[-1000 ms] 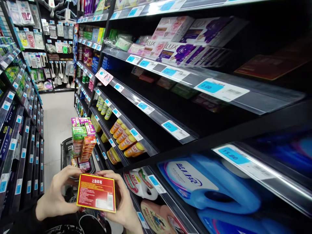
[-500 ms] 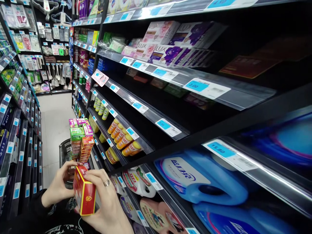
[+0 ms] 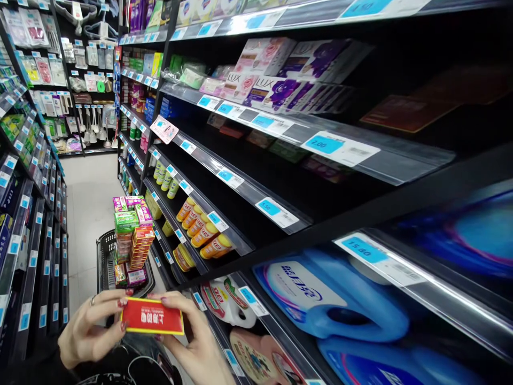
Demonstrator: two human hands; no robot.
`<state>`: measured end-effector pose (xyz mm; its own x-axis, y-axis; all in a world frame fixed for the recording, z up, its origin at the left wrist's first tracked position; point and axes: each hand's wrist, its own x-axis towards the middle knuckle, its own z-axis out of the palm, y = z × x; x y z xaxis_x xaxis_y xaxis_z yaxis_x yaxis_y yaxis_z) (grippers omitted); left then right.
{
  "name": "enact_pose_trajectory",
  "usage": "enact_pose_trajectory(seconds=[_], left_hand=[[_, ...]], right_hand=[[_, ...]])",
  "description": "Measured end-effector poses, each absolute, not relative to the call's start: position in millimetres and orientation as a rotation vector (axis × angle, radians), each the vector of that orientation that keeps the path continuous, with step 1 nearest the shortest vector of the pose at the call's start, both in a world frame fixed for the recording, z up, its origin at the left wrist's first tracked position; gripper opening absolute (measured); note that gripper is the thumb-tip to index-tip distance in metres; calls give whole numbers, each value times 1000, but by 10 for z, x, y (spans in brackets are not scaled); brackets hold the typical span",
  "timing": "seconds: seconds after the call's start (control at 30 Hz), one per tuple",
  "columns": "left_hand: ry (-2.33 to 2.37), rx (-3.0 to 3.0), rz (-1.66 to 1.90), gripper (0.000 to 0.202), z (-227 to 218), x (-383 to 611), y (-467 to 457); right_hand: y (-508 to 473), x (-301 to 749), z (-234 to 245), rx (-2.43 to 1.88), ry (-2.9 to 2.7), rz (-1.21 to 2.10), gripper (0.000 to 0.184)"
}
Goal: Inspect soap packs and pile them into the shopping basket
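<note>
A small red box (image 3: 152,316) with white and yellow print is held level between both my hands at the bottom left. My left hand (image 3: 90,327) pinches its left end with fingers curled; a ring shows on one finger. My right hand (image 3: 192,342) grips its right end and underside. Just beyond the box stands a black shopping basket (image 3: 105,263) holding a tall stack of red, green and pink boxes (image 3: 134,235).
Black store shelves (image 3: 280,176) with blue price tags run along the right, carrying soap boxes (image 3: 276,85), orange tubes (image 3: 202,230) and blue detergent jugs (image 3: 332,305). Another shelf rack (image 3: 28,224) lines the left. A pale tiled aisle floor (image 3: 90,198) leads to hanging goods at the back.
The red box has been turned in my hands: from its broad back face, to standing on end, to now lying level with a narrow long side toward me.
</note>
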<state>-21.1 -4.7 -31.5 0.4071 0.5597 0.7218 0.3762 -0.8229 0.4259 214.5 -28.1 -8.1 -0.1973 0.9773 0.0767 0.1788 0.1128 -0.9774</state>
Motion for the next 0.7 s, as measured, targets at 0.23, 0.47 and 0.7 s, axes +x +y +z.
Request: enact_pose_trajectory(seconds=[0.23,0.47,0.7], left_hand=[[939,2256,1077,75,-346,-134,-25],[917,1764,587,66,-684,-26,-10],[1482,1765,-211,76,-1566,-64,-68]], right_hand=[[-249,2203,-117,-1535,-1550,1222,47],[-157,2341,-519,-1650,-1643,1462,27],[364,2744,-1796,-1695,-1642,1363,28]])
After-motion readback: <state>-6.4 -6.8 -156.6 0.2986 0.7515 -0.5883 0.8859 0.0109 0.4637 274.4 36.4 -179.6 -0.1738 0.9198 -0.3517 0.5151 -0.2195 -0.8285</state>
